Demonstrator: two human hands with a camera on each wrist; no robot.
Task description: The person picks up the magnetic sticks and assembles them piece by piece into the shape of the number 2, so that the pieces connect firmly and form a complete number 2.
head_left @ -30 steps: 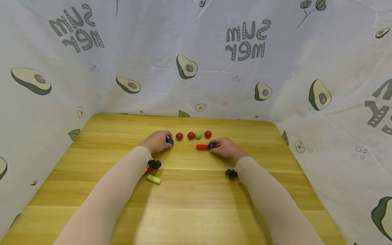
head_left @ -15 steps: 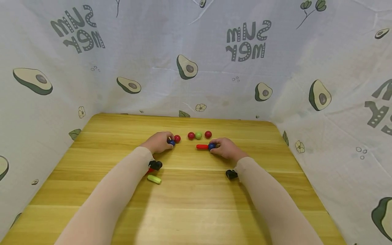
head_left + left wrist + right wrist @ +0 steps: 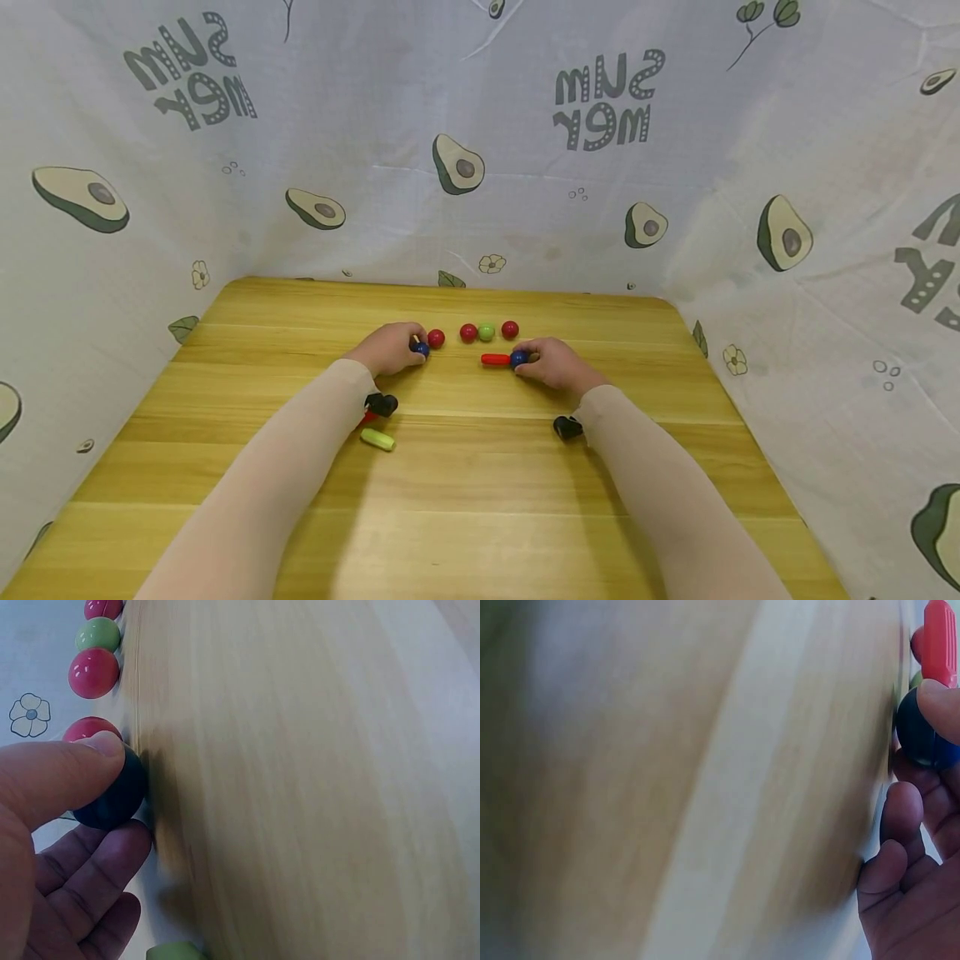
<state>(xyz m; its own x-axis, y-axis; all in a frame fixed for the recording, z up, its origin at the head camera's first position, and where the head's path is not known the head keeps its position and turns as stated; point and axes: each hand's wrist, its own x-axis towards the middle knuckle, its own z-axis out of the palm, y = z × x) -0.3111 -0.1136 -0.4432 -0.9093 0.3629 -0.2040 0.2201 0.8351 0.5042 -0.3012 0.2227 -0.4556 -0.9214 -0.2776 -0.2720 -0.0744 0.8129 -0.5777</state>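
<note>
Between thumb and fingers, my left hand pinches a blue ball low over the wooden table. A red ball sits right beside that blue ball, partly hidden by the thumb in the left wrist view. My right hand pinches another blue ball by its sides. From this one a red ribbed rod sticks out to the left, its end against the ball. Behind the two hands, a red ball, a green ball and a further red ball stand in a row.
A short yellow-green rod lies on the wooden table near my left forearm. Next to it a red piece is mostly covered by the sleeve and wrist camera. A printed cloth hangs behind the table's far edge.
My left hand has shifted slightly right with its blue ball. The nearest red ball has moved a little left and closer to it. My right hand stays in place.
</note>
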